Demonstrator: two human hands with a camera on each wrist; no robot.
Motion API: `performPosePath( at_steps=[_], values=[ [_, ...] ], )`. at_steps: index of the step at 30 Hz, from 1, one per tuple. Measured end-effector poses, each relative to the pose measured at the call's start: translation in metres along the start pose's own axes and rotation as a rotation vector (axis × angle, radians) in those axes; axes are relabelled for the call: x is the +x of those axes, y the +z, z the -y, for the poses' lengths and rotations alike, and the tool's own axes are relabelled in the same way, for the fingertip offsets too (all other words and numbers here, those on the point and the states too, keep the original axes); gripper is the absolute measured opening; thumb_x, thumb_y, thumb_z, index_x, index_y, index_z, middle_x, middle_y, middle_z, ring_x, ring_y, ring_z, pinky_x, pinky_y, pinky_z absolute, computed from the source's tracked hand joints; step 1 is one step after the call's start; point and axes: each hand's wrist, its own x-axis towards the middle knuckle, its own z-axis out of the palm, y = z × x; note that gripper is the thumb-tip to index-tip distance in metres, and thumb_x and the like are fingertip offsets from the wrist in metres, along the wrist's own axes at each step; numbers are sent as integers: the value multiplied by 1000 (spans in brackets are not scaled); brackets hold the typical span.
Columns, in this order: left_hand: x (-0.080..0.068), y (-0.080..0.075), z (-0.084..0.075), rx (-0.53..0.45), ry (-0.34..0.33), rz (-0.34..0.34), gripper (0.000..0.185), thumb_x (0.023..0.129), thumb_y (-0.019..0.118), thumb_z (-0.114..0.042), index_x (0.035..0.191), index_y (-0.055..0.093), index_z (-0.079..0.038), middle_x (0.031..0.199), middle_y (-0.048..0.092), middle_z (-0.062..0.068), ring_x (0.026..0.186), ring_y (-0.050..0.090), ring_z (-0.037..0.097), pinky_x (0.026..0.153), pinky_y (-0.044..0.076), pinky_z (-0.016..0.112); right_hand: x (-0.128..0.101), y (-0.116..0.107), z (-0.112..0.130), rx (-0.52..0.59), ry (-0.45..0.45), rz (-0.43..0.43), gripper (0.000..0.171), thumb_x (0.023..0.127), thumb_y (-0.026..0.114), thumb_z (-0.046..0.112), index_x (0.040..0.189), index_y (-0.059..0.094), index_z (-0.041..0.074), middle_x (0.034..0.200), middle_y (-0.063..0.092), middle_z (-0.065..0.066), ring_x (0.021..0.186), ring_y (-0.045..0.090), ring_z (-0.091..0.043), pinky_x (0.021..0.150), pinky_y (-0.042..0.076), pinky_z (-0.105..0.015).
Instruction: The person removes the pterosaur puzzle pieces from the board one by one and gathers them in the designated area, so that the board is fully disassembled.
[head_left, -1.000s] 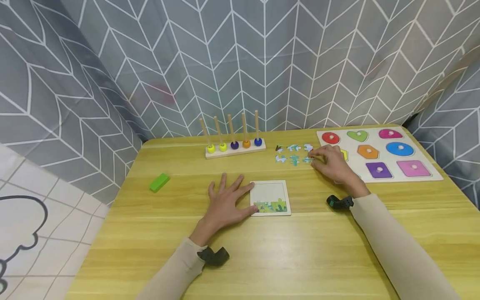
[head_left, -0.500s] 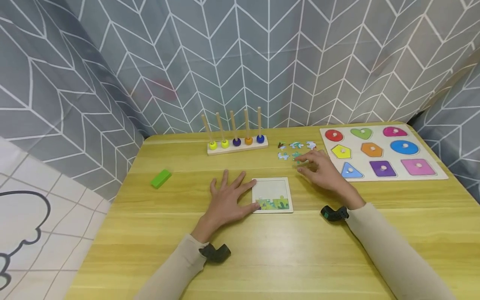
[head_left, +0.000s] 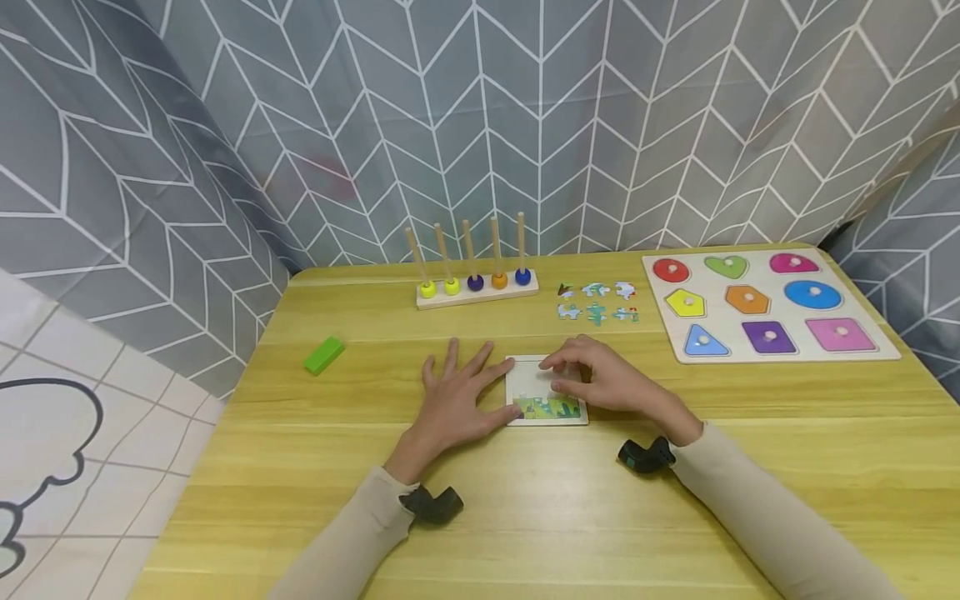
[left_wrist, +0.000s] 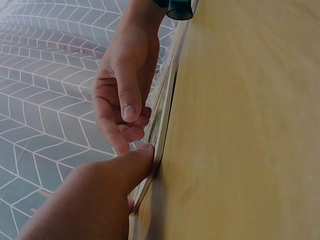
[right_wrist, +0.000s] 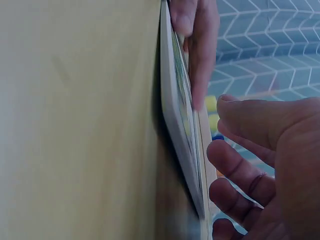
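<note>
A small square jigsaw tray [head_left: 528,372] lies on the table, its lower part filled with green pieces [head_left: 551,407]. My left hand [head_left: 453,404] is spread flat at its left side, thumb and a finger touching the frame. In the left wrist view that thumb [left_wrist: 132,162] lies on the tray's edge. My right hand [head_left: 603,377] hovers over the tray's right half, fingers loosely bent. The right wrist view shows a gap between thumb and fingers [right_wrist: 235,162] with nothing seen in it. Behind, several loose jigsaw pieces [head_left: 596,314] lie in two rows.
A wooden peg stand [head_left: 477,293] with coloured beads stands at the back. To the right lies a shape board [head_left: 716,321] with knobbed shapes. A green block [head_left: 324,356] is at the left. A patterned curtain [head_left: 480,125] hangs behind the table [head_left: 525,517].
My right hand has moved left and nearer, from the loose pieces to above the tray. The lower right loose piece is now uncovered. My left hand has stayed at the tray.
</note>
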Motion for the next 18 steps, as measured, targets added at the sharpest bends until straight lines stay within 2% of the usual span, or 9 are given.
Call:
performPosePath(
  at_steps=[3,9,18],
  values=[
    [0,0,0,0,1,-1,75,87,52,-77,153,42,-44,170,24,-2,157,2,50,116,2,76,0,6,3,7,-27,14,26,92,76,18,118,75,15,98,70,6,82,51,-14,71,42,-29],
    [0,0,-2,-2,2,3,75,87,52,-77,154,42,-44,170,24,-2,156,2,50,117,1,75,0,16,13,25,-33,50,26,91,77,15,117,76,16,99,70,5,90,51,-15,79,41,-30],
    [0,-1,-1,13,5,5,75,88,51,-77,154,41,-44,170,22,-3,156,1,50,116,1,76,0,27,17,-97,-91,51,27,90,77,17,117,76,18,96,66,4,89,45,-13,81,27,-33]
  ],
)
